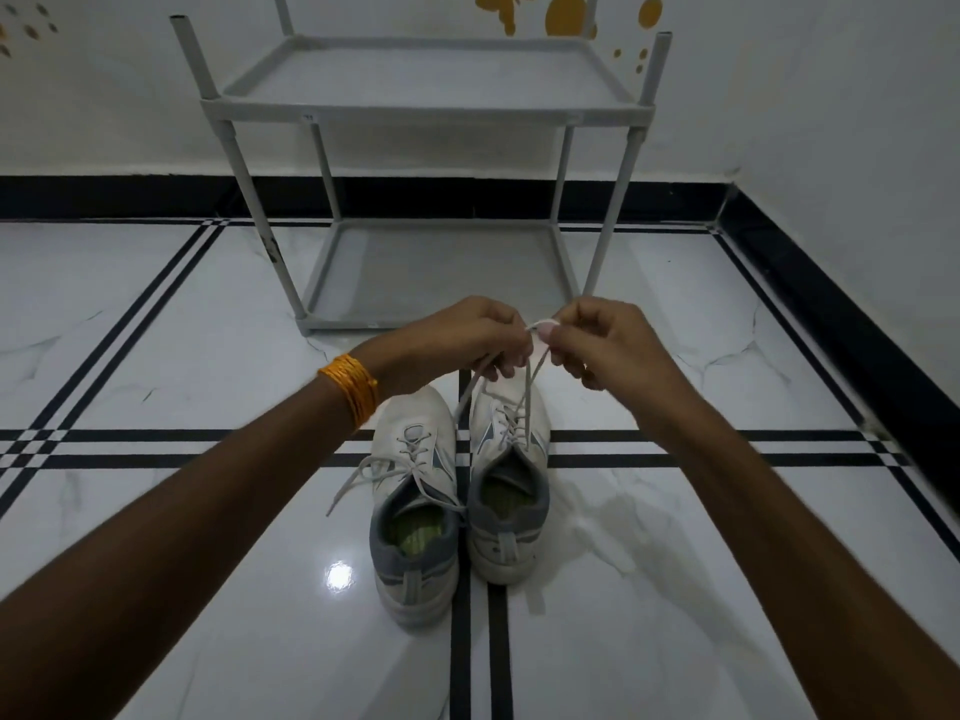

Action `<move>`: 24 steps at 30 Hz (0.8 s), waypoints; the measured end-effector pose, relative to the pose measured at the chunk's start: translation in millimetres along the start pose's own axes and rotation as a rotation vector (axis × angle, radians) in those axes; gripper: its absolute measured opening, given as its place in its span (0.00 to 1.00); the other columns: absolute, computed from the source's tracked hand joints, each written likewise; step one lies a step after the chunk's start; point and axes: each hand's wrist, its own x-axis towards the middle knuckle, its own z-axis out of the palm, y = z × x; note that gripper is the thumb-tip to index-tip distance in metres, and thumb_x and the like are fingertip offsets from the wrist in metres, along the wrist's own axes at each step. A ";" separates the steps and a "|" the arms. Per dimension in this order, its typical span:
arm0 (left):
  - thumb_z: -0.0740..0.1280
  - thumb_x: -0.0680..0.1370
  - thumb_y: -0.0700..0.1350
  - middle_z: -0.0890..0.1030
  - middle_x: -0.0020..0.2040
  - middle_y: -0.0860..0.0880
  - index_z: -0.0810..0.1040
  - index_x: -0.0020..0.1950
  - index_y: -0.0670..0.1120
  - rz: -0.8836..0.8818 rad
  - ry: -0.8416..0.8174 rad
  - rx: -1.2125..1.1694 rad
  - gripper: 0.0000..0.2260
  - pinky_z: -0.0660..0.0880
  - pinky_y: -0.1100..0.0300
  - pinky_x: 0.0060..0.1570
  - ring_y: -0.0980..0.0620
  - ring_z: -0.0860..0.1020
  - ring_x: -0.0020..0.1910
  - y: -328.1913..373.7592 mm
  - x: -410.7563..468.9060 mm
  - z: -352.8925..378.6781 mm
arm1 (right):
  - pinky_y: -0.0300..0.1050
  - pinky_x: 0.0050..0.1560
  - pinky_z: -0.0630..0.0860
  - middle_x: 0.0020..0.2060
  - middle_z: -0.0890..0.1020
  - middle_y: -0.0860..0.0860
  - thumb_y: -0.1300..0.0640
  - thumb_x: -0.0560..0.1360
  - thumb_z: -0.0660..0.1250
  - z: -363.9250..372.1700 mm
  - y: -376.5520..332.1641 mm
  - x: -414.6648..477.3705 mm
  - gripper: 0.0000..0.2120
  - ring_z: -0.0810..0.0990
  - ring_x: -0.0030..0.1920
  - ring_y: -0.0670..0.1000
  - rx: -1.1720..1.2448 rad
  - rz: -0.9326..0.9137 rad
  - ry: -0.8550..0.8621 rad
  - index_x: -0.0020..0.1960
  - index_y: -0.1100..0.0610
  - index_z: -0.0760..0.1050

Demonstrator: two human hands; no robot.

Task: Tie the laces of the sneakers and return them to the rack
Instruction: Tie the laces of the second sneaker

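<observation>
Two white and grey sneakers stand side by side on the floor, toes pointing away from me. The left sneaker (415, 511) has loose laces trailing off to its left. Above the right sneaker (511, 491) both hands hold its laces (527, 402) pulled up taut. My left hand (467, 340), with orange bangles on the wrist, pinches one lace end. My right hand (608, 345) pinches the other, and the two lace ends meet between my fingertips. A grey two-shelf rack (426, 109) stands just beyond the sneakers against the wall, with both shelves bare.
White marble floor (182, 330) with black stripe lines stretches all around. A black skirting (831, 314) runs along the walls at the back and the right. The rack's lower shelf (441, 272) sits at floor level just beyond my hands.
</observation>
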 end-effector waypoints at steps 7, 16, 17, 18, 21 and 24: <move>0.73 0.68 0.33 0.78 0.39 0.49 0.73 0.46 0.44 0.257 0.271 0.426 0.13 0.76 0.65 0.35 0.54 0.77 0.36 -16.1 2.3 42.4 | 0.36 0.30 0.77 0.37 0.83 0.55 0.61 0.77 0.66 -9.1 -49.1 18.6 0.08 0.81 0.32 0.47 0.418 -0.054 -0.020 0.51 0.67 0.77; 0.75 0.72 0.40 0.82 0.37 0.43 0.77 0.49 0.38 0.692 0.627 0.857 0.11 0.73 0.63 0.34 0.49 0.79 0.33 -35.5 -6.7 36.3 | 0.38 0.39 0.83 0.43 0.82 0.61 0.70 0.75 0.67 -11.2 -23.0 42.8 0.03 0.84 0.40 0.53 1.118 0.202 0.253 0.49 0.69 0.77; 0.75 0.72 0.41 0.82 0.36 0.43 0.79 0.47 0.38 0.730 0.600 0.918 0.09 0.72 0.63 0.34 0.49 0.78 0.32 -38.4 -7.5 35.7 | 0.39 0.40 0.84 0.47 0.81 0.63 0.70 0.75 0.66 -9.3 -15.0 45.9 0.03 0.84 0.42 0.54 1.148 0.287 0.268 0.49 0.69 0.76; 0.74 0.73 0.43 0.83 0.35 0.44 0.80 0.45 0.39 0.738 0.574 0.957 0.08 0.72 0.62 0.34 0.50 0.78 0.31 -39.5 -7.9 35.5 | 0.40 0.41 0.85 0.52 0.81 0.65 0.71 0.75 0.66 -7.0 -7.1 48.2 0.05 0.84 0.44 0.55 1.149 0.365 0.269 0.51 0.70 0.76; 0.73 0.74 0.48 0.84 0.33 0.47 0.84 0.41 0.42 0.481 0.516 0.769 0.09 0.78 0.59 0.35 0.52 0.80 0.29 -30.5 -8.5 35.8 | 0.44 0.47 0.84 0.60 0.78 0.66 0.70 0.76 0.66 4.6 16.1 45.3 0.13 0.83 0.53 0.59 0.943 0.494 0.229 0.60 0.71 0.73; 0.74 0.72 0.46 0.85 0.31 0.49 0.85 0.37 0.43 0.044 0.295 0.314 0.07 0.80 0.62 0.32 0.55 0.83 0.29 -19.0 -4.2 29.4 | 0.42 0.42 0.83 0.53 0.81 0.60 0.65 0.74 0.69 16.6 29.7 26.3 0.16 0.84 0.51 0.57 0.463 0.417 0.245 0.61 0.64 0.73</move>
